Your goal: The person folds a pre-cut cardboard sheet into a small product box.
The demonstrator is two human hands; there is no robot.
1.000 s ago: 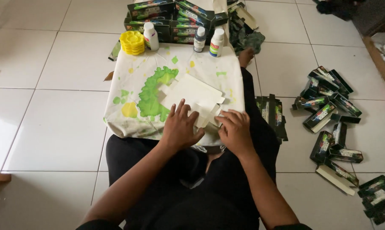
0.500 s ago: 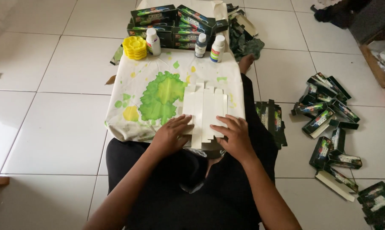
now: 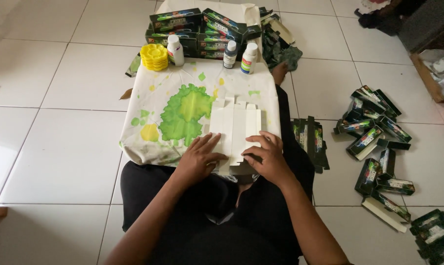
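A flattened white cardboard box point(image 3: 235, 125) lies unfolded on a white cloth point(image 3: 153, 103) stained with green and yellow paint, spread over my lap. My left hand point(image 3: 198, 158) presses flat on the near left edge of the cardboard, fingers spread. On the near right edge rests my right hand point(image 3: 265, 157), its fingers curled over the card. Both hands touch the cardboard; neither lifts it.
A yellow paint palette point(image 3: 154, 56) and three small paint bottles point(image 3: 174, 50) point(image 3: 230, 54) point(image 3: 249, 58) stand at the cloth's far edge. Behind them lie stacked dark green boxes point(image 3: 197, 27). More dark boxes point(image 3: 374, 132) are scattered on the tiled floor at right.
The cardboard was angled and partly folded under my hands; now it lies unfolded and straight. My hands slid back to its near edge. The camera has tilted a little.
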